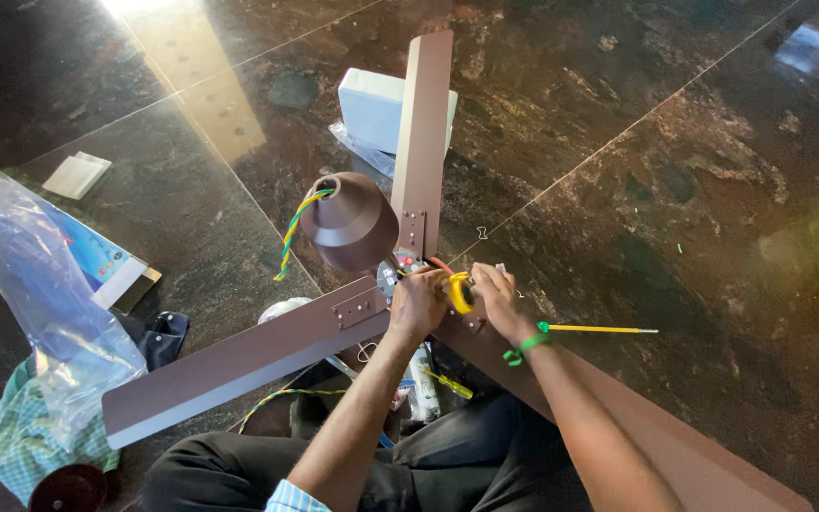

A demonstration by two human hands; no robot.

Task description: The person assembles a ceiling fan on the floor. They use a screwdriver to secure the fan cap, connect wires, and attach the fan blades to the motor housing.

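We worked at the fan hub [408,270], on the floor [618,142] between our knees. Our left hand [416,301] clamped the hub steady; our right hand [497,296] pinched yellow tape [460,292]. Blades [426,133] ran to 12, 8 and 4 o'clock; a screwdriver [599,329] lay at 3.

Fan blades: three [423,142]. Brown canopy cup: one [351,223]. White box: one [376,109]. Screwdrivers: two [599,329]. Hands: two [416,303].

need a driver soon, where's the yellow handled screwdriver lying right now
In the head view, the yellow-handled screwdriver lies on the floor by the person's lap, just below the left hand and beside a brown fan blade.
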